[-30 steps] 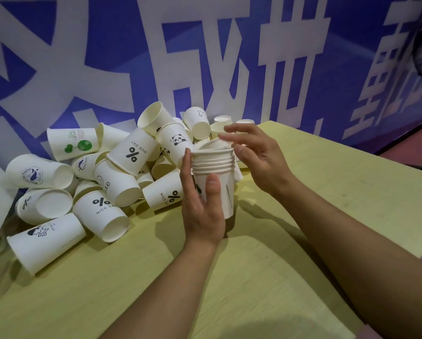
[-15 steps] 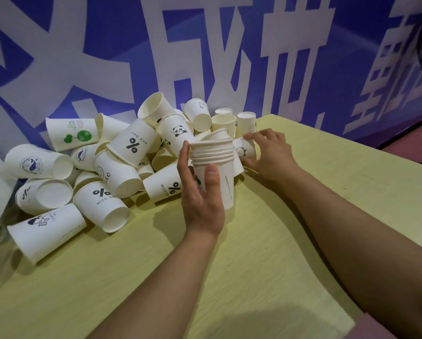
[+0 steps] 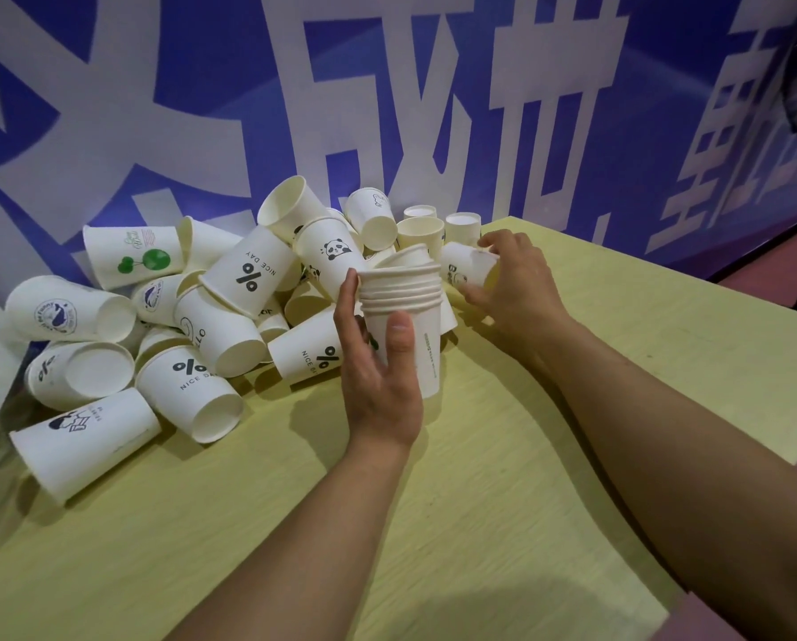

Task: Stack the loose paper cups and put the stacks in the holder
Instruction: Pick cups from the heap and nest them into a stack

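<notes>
Left hand [image 3: 380, 377] grasps a stack of nested cups [image 3: 405, 316] upright above the yellow-green table [image 3: 572, 455]: thumb on the near face of the outermost cup, fingers wrapped round the left side up to the rims. Several rolled rims show one above another at the top of the stack; the topmost cup sits slightly tilted inside. Right hand [image 3: 519, 282] is just right of and a little beyond the stack, fingers curled around a single cup [image 3: 463, 270] lying on its side, small printed figure on its wall facing the camera; whether that cup rests on the table or is lifted clear I cannot tell. The remaining loose cups [image 3: 230, 316] lie in a heap to the left and far side of the stack, against the blue wall banner [image 3: 387, 85] with large white characters. Most lie on their sides, mouths pointing various ways; prints visible include a percent sign with "NICE DAY" [image 3: 251, 275], a panda [image 3: 336, 247] and a green tree [image 3: 149, 261]. Three cups [image 3: 461, 224] stand at the far edge of the table beyond the right hand, apparently bottom up.
</notes>
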Demonstrator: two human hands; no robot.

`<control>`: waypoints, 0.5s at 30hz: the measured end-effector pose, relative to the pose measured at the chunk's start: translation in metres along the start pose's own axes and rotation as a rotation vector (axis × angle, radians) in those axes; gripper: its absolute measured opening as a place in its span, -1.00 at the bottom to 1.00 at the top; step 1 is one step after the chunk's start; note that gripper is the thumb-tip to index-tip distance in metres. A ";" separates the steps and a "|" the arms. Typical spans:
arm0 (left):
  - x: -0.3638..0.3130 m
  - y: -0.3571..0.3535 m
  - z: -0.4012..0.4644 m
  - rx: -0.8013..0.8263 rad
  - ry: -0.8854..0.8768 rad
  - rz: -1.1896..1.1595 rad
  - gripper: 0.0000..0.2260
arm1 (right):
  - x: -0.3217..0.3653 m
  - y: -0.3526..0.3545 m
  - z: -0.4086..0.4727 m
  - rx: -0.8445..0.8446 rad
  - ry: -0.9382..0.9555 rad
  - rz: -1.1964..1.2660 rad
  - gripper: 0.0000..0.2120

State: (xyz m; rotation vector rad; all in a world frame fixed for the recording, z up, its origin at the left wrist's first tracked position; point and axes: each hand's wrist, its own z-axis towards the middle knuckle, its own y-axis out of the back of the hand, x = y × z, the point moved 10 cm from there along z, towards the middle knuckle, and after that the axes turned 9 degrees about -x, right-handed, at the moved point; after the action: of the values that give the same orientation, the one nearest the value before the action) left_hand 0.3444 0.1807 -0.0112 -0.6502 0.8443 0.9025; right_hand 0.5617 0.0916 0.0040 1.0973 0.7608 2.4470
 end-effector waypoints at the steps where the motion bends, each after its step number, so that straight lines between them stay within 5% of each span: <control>1: 0.000 0.000 0.000 0.005 -0.004 0.007 -0.52 | 0.000 0.008 0.002 -0.060 -0.015 0.049 -0.38; 7: 0.004 -0.006 -0.002 0.053 -0.031 0.086 -0.48 | 0.020 0.051 0.001 -0.248 0.002 0.489 -0.32; 15: 0.003 -0.026 -0.011 0.236 -0.023 0.086 -0.49 | 0.064 0.061 -0.021 -0.138 0.115 0.756 -0.08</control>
State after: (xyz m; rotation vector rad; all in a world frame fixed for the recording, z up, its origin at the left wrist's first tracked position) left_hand 0.3640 0.1611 -0.0161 -0.3997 0.9469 0.8697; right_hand 0.4991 0.0687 0.0658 1.3775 0.1991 3.1366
